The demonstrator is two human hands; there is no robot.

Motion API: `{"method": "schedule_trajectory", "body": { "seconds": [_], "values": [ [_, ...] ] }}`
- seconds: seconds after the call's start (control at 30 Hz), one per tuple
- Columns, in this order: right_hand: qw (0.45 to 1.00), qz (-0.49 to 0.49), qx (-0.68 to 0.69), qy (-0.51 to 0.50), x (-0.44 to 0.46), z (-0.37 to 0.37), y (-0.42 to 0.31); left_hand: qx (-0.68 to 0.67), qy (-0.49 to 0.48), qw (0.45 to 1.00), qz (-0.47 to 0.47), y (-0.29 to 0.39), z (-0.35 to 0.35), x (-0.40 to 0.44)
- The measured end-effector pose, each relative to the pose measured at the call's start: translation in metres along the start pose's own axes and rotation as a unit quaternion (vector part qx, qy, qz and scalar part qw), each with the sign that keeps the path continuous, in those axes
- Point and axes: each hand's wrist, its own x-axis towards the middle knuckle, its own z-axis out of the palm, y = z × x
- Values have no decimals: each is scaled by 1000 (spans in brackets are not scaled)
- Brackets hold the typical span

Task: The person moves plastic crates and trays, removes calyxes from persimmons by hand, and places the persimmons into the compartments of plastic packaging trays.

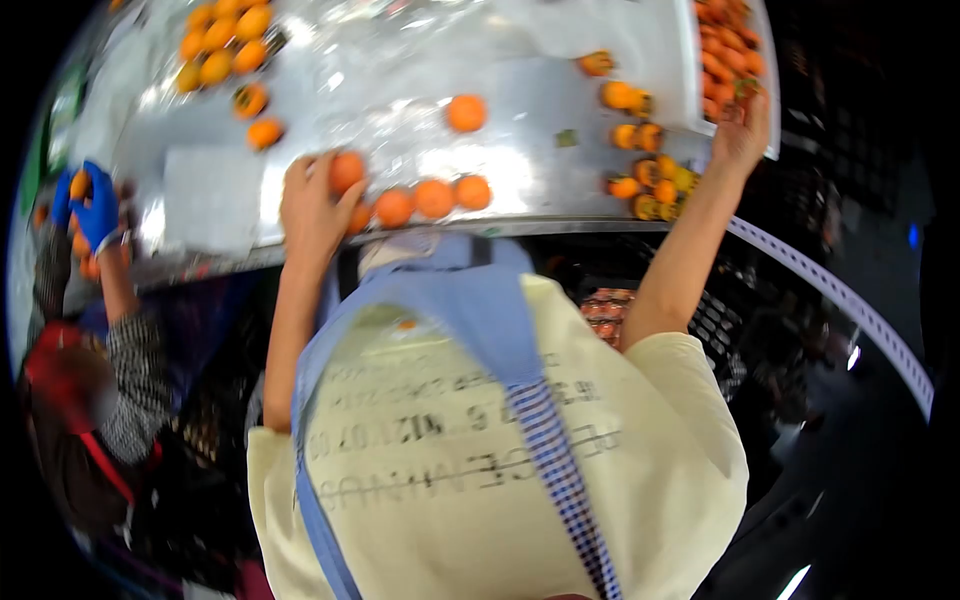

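Observation:
My left hand (312,208) is closed round a reddish-orange persimmon (347,171) near the table's front edge. Beside it, a row of persimmons (433,199) lies along that edge, and a single one sits farther back. My right hand (738,138) is at the near corner of a white crate (697,70) full of orange fruit (728,45). Its fingers are curled at a persimmon with a green-brown calyx (746,88); the grip is partly hidden. Left of my right forearm is a cluster of yellow-orange persimmons (650,185).
The shiny metal table (540,120) spans the front. More persimmons (220,40) are grouped at the far left, near a pale square sheet (210,197). At left, a co-worker's blue-gloved hand (98,210) is by an orange fruit. Dark crates (715,330) stand below right.

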Motion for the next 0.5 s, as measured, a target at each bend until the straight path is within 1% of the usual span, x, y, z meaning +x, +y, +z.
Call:
{"method": "schedule_trajectory", "body": {
  "seconds": [0.03,0.07,0.1,0.2,0.23,0.27,0.3,0.37,0.4,0.43,0.5],
  "values": [
    [995,-48,-73,40,12,-10,-9,21,-12,999,-22,5,0,2],
    [977,-86,-148,130,34,-28,-11,41,-12,999,-20,10,-1,4],
    [956,-123,-237,119,58,-55,-8,64,-12,998,-23,13,-2,5],
    [871,-178,-438,135,79,-80,-11,149,-32,988,-34,27,-9,9],
    [835,-187,-497,146,80,-82,-15,159,-42,985,-50,30,-11,10],
    [784,-194,-569,153,82,-86,-19,169,-54,982,-67,34,-13,11],
    [759,-197,-604,142,87,-94,-18,180,-70,978,-85,39,-14,13],
    [704,-204,-670,117,99,-105,-12,177,-63,978,-86,38,-11,15],
    [678,-185,-704,107,102,-105,-10,174,-66,978,-89,41,-12,17],
    [678,-223,-690,117,106,-107,-10,172,-68,978,-93,41,-13,17],
    [681,-297,-657,130,113,-106,-9,119,-64,985,-103,37,-10,18]
  ]
}}
